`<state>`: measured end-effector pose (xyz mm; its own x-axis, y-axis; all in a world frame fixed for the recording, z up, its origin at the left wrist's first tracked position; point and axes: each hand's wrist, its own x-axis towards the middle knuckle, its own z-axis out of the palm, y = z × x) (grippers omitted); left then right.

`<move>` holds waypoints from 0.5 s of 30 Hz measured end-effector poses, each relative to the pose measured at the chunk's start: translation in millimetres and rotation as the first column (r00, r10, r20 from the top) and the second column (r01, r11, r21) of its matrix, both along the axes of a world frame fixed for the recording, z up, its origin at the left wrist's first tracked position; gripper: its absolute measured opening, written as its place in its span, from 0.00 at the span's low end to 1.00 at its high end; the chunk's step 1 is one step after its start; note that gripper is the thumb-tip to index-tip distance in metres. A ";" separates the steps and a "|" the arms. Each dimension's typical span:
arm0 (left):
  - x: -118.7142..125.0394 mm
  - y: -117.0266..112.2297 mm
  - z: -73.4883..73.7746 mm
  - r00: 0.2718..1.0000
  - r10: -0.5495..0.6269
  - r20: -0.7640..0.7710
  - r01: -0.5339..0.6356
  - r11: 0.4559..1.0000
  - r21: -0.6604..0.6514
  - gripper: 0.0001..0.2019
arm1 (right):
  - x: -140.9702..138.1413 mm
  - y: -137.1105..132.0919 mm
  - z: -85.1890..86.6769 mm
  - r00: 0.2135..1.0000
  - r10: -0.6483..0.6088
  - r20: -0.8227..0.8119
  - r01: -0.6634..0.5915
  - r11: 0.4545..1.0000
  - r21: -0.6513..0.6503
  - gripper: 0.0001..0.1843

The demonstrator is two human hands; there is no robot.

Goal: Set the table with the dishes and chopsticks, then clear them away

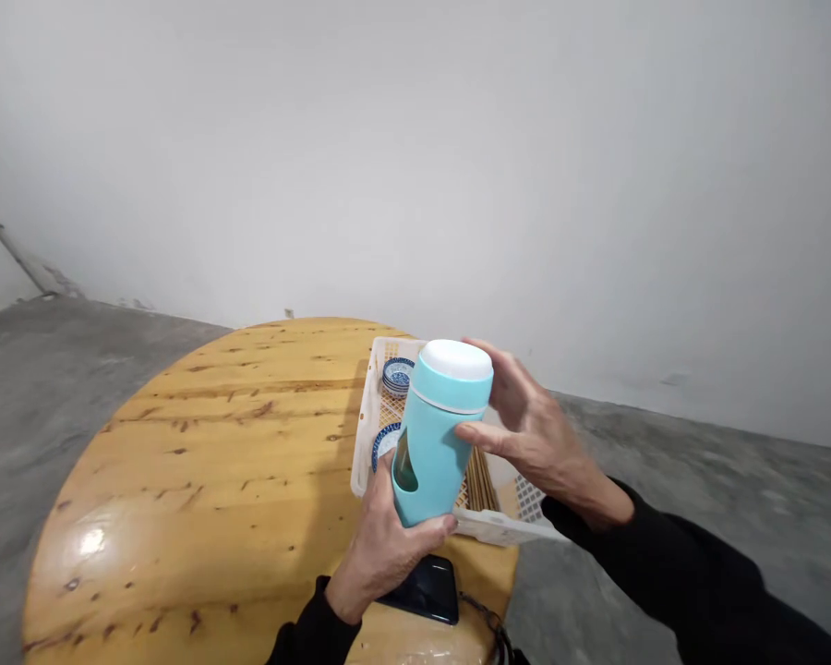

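A light-blue water bottle [433, 453] with a white-topped lid [455, 358] is held up, tilted slightly, above the basket's near side. A dark see-through window shows low on its left side. My left hand [388, 545] is wrapped around the bottle's base, thumb in front. On the upper right, my right hand [533, 434] curves around the bottle, its thumb against the body just below the lid. Its other fingertips are partly hidden behind the lid.
Behind the bottle, a white plastic basket [364, 443] holds blue-patterned bowls [397, 374], a blue-rimmed dish [383, 443] and wooden chopsticks [483, 485]. A black phone [429, 591] and a dark cord [488, 614] lie near the front of the round wooden table [200, 471]. A white wall [415, 166] stands beyond.
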<state>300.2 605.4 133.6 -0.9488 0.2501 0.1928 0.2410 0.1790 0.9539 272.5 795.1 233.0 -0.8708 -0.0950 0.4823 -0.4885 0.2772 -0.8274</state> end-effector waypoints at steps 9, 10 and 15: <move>37.4 -26.1 11.6 0.984 -0.174 0.028 0.170 0.978 0.122 0.31 | 87.2 -40.6 -44.1 0.986 -0.127 0.106 0.125 0.992 0.032 0.25; 42.7 -24.5 9.1 0.978 -0.208 0.025 0.203 0.970 0.132 0.31 | 91.5 -48.3 -42.4 0.985 -0.101 0.142 0.101 0.995 0.007 0.26; 55.7 -28.2 3.0 0.943 -0.333 0.026 0.328 0.938 0.115 0.32 | 103.1 -61.7 -35.0 0.967 -0.084 0.239 0.092 0.995 -0.023 0.24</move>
